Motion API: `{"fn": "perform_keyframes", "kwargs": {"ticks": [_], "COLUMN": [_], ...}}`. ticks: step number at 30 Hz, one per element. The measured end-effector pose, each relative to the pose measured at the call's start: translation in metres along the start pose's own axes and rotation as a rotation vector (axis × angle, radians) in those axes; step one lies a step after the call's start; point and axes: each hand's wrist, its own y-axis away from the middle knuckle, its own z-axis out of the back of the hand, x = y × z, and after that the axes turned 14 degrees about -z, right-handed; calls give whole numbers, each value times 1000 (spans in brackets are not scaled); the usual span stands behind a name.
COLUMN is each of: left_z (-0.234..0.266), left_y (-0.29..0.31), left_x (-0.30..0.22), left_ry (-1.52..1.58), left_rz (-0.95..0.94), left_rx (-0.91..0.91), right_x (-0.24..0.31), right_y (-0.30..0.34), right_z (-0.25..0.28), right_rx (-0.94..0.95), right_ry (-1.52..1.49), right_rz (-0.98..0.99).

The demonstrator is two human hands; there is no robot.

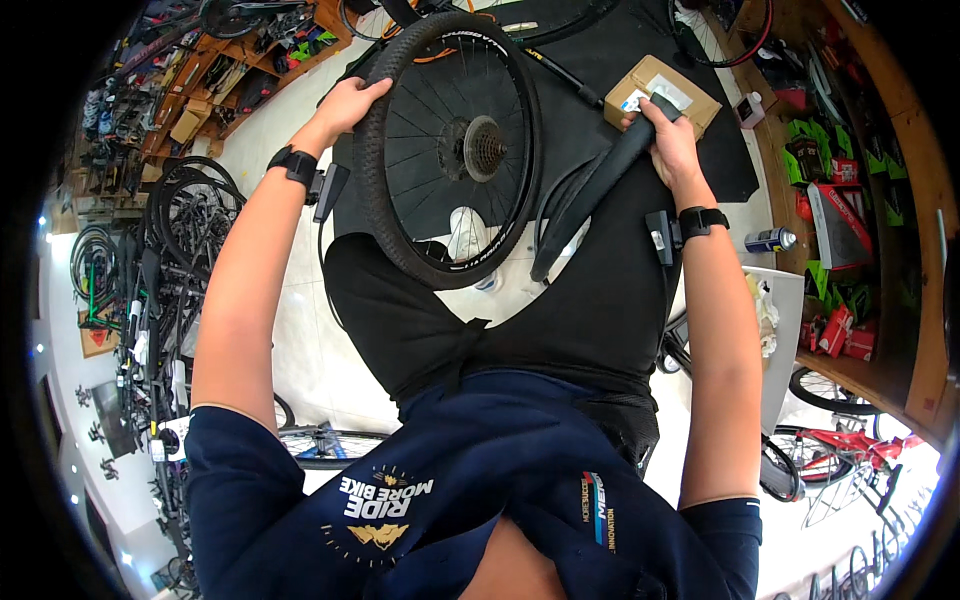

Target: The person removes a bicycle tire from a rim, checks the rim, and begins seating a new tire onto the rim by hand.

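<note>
A bicycle wheel (405, 190) stands tilted between my legs, with a knobby black tyre, black spokes and a rear cassette (484, 150) facing right. My left hand (352, 104) grips the tyre at its upper left, thumb lying over the tread. From my right hand (672, 138) a limp black inner tube (600, 190) hangs down and leftward over my right thigh, its lower end near the wheel's rim. The fingers are closed round its upper end; part of them is hidden behind the tube.
A cardboard box (700, 103) sits just beyond my right hand on a dark mat (735, 165). A spray can (770, 240) and wooden shelves (915, 150) of boxed goods are at the right. Several bicycles line the left side. A red bicycle (860, 445) stands at lower right.
</note>
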Motion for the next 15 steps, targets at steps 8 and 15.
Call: {"fn": "perform_keyframes", "kwargs": {"ticks": [8, 15], "left_z": [-24, -72], "left_y": [35, 27], "left_x": [-23, -50], "left_ry": [388, 545], "left_rz": [-119, -225], "left_rx": [170, 221], "right_x": [0, 1], "right_y": [1, 5], "right_z": [-1, 0], "right_rx": [-13, -55], "right_ry": [8, 11], "right_rz": [-19, 8]}}
